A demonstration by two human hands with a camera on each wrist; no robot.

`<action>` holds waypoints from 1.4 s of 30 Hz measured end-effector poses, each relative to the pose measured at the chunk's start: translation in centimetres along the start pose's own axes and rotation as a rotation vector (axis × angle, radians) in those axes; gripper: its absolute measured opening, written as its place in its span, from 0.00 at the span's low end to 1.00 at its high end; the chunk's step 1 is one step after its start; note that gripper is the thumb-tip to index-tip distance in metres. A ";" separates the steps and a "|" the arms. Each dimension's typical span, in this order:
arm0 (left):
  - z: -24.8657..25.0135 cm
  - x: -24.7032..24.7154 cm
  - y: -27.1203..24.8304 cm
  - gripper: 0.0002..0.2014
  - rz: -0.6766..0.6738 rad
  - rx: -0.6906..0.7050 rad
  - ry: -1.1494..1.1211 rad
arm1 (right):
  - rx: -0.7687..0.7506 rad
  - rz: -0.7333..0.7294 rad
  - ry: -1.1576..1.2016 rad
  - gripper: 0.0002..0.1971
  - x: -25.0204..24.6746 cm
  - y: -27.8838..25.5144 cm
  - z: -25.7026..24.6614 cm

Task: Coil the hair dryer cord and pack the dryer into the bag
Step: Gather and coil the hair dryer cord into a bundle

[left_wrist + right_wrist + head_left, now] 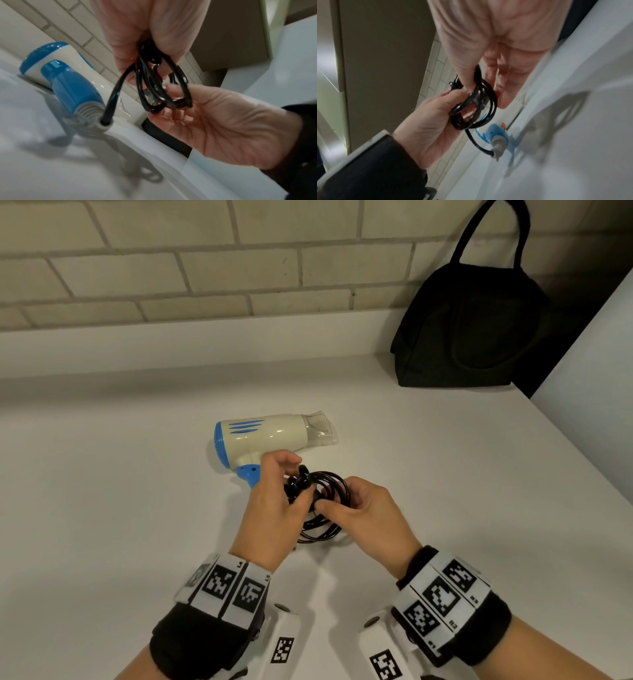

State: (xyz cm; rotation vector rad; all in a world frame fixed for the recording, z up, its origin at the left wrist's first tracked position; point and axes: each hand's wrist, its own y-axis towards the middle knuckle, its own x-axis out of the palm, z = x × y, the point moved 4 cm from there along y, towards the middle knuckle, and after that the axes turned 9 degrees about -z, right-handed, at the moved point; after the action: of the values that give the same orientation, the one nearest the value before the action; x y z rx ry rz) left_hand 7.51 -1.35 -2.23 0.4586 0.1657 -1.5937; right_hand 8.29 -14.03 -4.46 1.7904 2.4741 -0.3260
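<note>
A cream and blue hair dryer (pixel 270 440) lies on its side on the white counter (pixel 120 508), nozzle pointing right. Its black cord (pixel 330 486) is gathered in several loops just in front of the blue handle (pixel 72 83), held a little above the counter. My left hand (pixel 294 481) pinches the bundle together with the plug at the top. My right hand (pixel 334 496) holds the loops from the right, thumb over them and fingers under. A short stretch of cord (pixel 476 143) runs from the coil to the handle's grey sleeve. The black bag (pixel 469 326) stands at the back right.
A beige brick-tiled wall (pixel 205 268) runs along the back behind a low ledge. A white panel (pixel 596 364) rises at the right, next to the bag. Bare counter lies left of the dryer and in front of my wrists.
</note>
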 end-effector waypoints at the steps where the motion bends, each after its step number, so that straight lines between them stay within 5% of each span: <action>1: 0.2 0.0 0.0 0.22 -0.002 0.001 0.008 | -0.008 0.024 0.002 0.08 -0.1 0.1 0.1; 14: -0.2 0.2 0.0 0.07 -0.033 -0.153 0.059 | -0.047 0.076 0.166 0.09 -0.8 0.4 0.3; 21: 0.1 -0.1 0.1 0.17 -0.080 -0.223 -0.092 | -0.049 -0.099 0.071 0.12 -1.1 0.7 0.3; 31: -0.9 -0.2 0.3 0.15 -0.285 -0.295 -0.413 | 0.066 -0.304 0.348 0.12 -1.0 0.3 0.9; 35: -1.3 0.7 0.0 0.16 -0.365 -0.361 -0.607 | -0.043 -0.210 0.118 0.22 -0.7 0.2 0.4; 38: -1.5 1.0 -0.1 0.18 -0.344 -0.375 -0.682 | -0.317 -0.042 -0.322 0.28 -1.2 -0.5 -1.2; 42: -1.3 1.1 -0.1 0.23 -0.349 -0.372 -0.672 | -0.562 0.033 -0.671 0.19 -1.3 -1.3 -2.8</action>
State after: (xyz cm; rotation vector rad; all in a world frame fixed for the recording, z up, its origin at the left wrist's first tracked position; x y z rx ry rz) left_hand 7.66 -1.85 -3.90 -0.4225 0.0246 -1.9204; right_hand 7.68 -14.98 -1.34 1.2259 1.8196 -0.1626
